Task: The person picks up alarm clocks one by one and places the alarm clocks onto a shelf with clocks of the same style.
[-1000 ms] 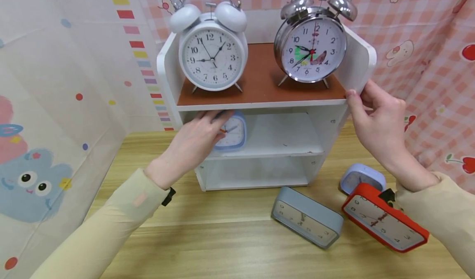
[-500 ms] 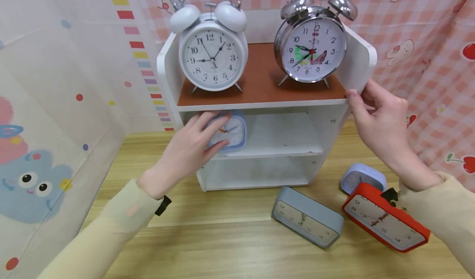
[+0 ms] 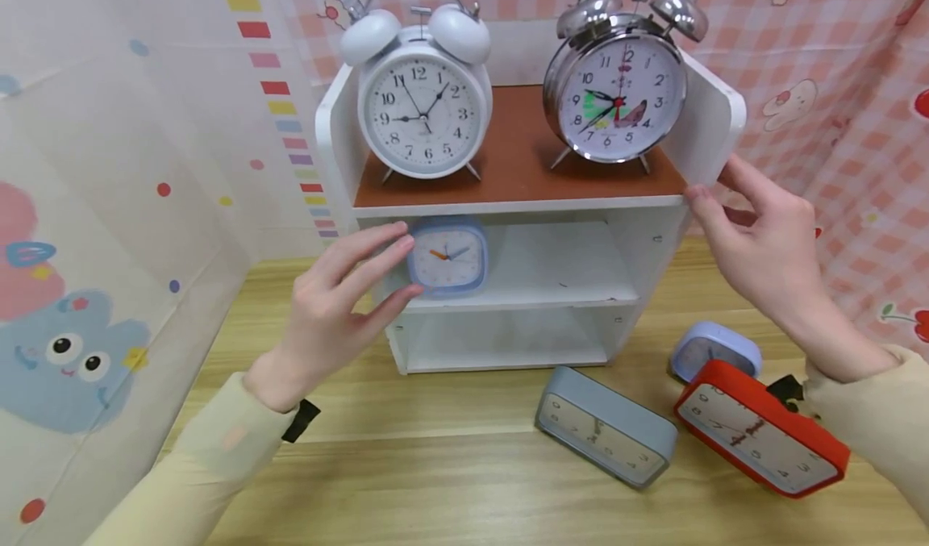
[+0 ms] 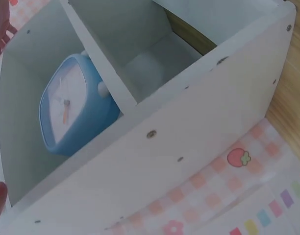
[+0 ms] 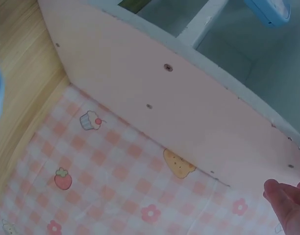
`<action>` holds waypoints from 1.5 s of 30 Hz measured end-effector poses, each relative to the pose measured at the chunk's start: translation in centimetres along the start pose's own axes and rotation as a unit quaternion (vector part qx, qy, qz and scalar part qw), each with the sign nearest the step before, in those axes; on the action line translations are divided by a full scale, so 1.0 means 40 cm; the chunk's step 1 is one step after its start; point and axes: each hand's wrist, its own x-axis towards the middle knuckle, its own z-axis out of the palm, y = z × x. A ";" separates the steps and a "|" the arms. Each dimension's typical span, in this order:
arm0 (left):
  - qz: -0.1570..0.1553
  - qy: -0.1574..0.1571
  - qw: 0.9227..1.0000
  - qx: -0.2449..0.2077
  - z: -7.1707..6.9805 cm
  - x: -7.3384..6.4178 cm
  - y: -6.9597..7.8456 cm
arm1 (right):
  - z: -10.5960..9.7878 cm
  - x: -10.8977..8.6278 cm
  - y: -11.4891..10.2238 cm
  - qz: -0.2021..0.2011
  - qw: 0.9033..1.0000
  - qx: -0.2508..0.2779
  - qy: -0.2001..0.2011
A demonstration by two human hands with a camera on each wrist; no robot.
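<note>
A light-blue alarm clock stands upright at the left end of the white shelf unit's middle compartment, its face outward. Just left of it is my left hand, fingers extended and thumb apart, with nothing held. The left wrist view shows the same blue clock apart from the fingertip at that view's left edge. My right hand holds the unit's right side panel below the top board, thumb at the front edge. Its other fingertips are partly hidden. In the right wrist view, thumb and fingers are at that panel.
On the brown top board stand a white twin-bell clock and a silver twin-bell clock. A grey clock, a red clock and a lilac clock lie on the wooden table at front right. Printed cloth hangs behind.
My left hand has drawn back leftward from the blue clock and spread off it, uncovering its face. The right hand stays at the shelf unit's side. The head view has shifted slightly.
</note>
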 end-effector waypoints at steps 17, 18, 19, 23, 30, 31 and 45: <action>-0.127 0.144 0.981 0.002 -0.040 0.023 -0.026 | -0.081 -0.037 0.110 0.000 0.982 -0.141 -0.127; -0.139 0.141 0.980 -0.005 -0.045 0.028 -0.026 | -0.084 -0.040 0.119 -0.001 0.978 -0.155 -0.140; -0.150 0.136 0.979 -0.013 -0.049 0.032 -0.027 | -0.086 -0.045 0.128 0.000 0.974 -0.166 -0.154; -0.193 0.108 0.975 -0.028 -0.064 0.050 -0.031 | -0.088 -0.064 0.170 -0.014 0.964 -0.185 -0.191; -0.237 0.066 0.967 -0.057 -0.066 0.080 -0.053 | -0.087 -0.105 0.241 -0.026 0.940 -0.213 -0.266; -0.239 0.060 0.967 -0.062 -0.064 0.082 -0.056 | -0.088 -0.111 0.249 -0.029 0.937 -0.214 -0.275; -0.256 0.057 0.964 -0.044 -0.047 0.117 -0.075 | -0.078 -0.163 0.313 -0.044 0.906 -0.222 -0.358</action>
